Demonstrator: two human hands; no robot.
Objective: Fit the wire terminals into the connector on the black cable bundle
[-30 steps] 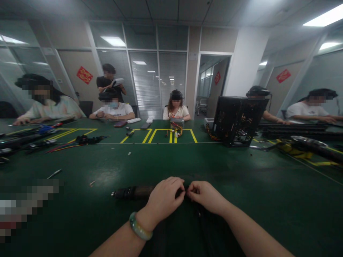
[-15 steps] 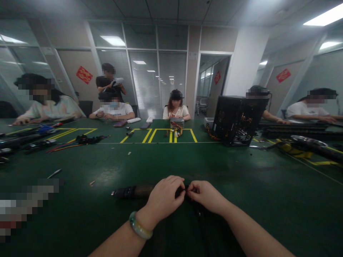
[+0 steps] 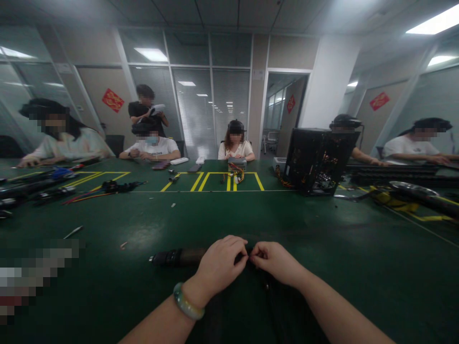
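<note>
My left hand [image 3: 219, 265], with a green bangle on its wrist, and my right hand [image 3: 276, 262] meet at their fingertips near the front of the green table [image 3: 143, 296]. Both are closed in a pinch on a small dark part between them, too dark to name. A dark cylindrical tool [image 3: 175, 257] lies flat on the table and runs left from under my left hand. Dark cables or straps [image 3: 268, 306] trail from my hands toward me.
A black open computer case [image 3: 317, 160] stands at the right rear. Coloured wire bundles [image 3: 103, 187] and tools lie at the left. A small unit with wires [image 3: 236, 169] sits inside yellow floor-style markings. Several people sit round the table's far and side edges.
</note>
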